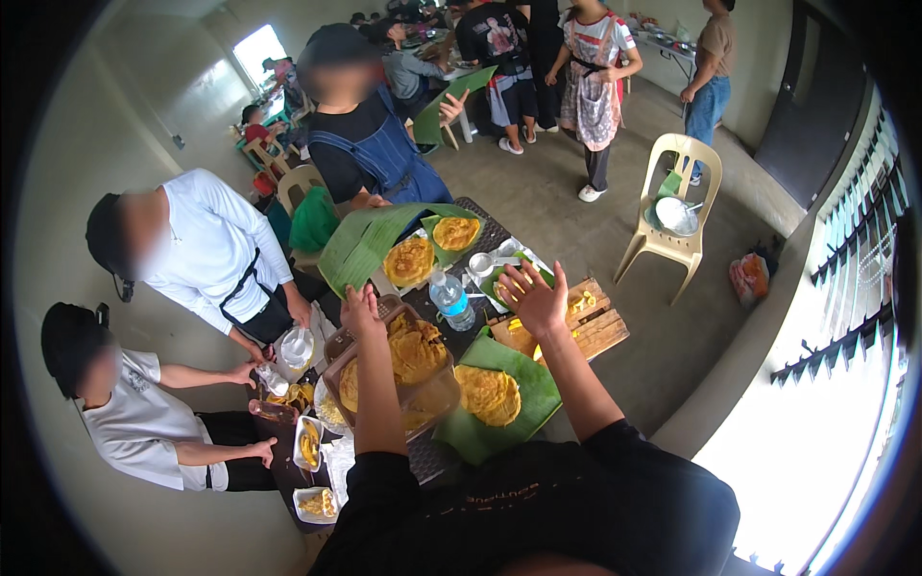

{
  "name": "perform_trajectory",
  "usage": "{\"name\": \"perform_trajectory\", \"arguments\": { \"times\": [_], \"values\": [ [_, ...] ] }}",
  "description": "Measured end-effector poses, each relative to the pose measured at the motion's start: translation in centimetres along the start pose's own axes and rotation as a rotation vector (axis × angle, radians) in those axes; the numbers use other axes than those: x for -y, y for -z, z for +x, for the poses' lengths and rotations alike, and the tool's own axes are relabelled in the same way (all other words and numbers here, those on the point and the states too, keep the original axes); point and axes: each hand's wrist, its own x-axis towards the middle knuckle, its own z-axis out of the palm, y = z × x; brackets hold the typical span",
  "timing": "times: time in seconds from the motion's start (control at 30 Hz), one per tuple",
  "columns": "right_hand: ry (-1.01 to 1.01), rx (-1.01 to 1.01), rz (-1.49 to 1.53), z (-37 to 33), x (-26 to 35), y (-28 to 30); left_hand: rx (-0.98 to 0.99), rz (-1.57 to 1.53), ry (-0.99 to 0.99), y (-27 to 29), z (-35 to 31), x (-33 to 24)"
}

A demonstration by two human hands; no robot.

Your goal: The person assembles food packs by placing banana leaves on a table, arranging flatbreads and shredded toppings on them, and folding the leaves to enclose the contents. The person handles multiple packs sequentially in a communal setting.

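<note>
My left hand (362, 313) is raised over the brown plastic basket (338, 344), fingers pointing up and slightly apart. Its fingertips are close to the lower edge of a large banana leaf (370, 242); whether they touch is unclear. My right hand (536, 300) is open, palm up and fingers spread, above a wooden board (603, 331). Neither hand shows anything held. Golden flat fritters (418, 350) fill the basket between my forearms. Another round fritter (490, 395) lies on a banana leaf (543, 379) close to me. A water bottle (451, 302) stands between my hands.
Across the table, a person in denim overalls (384, 158) holds a green leaf piece. Two people in white shirts (206, 240) stand at the left. White trays with food (315, 504) sit at the near left edge. A beige chair (672, 206) holds a pot (678, 217).
</note>
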Motion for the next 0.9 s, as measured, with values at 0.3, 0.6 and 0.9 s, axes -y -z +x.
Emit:
{"name": "perform_trajectory", "arguments": {
  "times": [0.3,0.6,0.9],
  "values": [
    [-0.299,0.068,-0.19,1.1,-4.6,-1.4,0.204,0.132,-0.231,-1.7,-2.7,-5.8],
    [-0.58,0.171,0.155,2.0,-11.1,-6.4,0.453,0.179,-0.335,-3.0,-7.8,-9.7],
    [-0.383,0.203,0.363,1.6,-8.9,-7.6,0.686,0.371,-0.477,-0.3,-11.0,-14.2]
  ]
}}
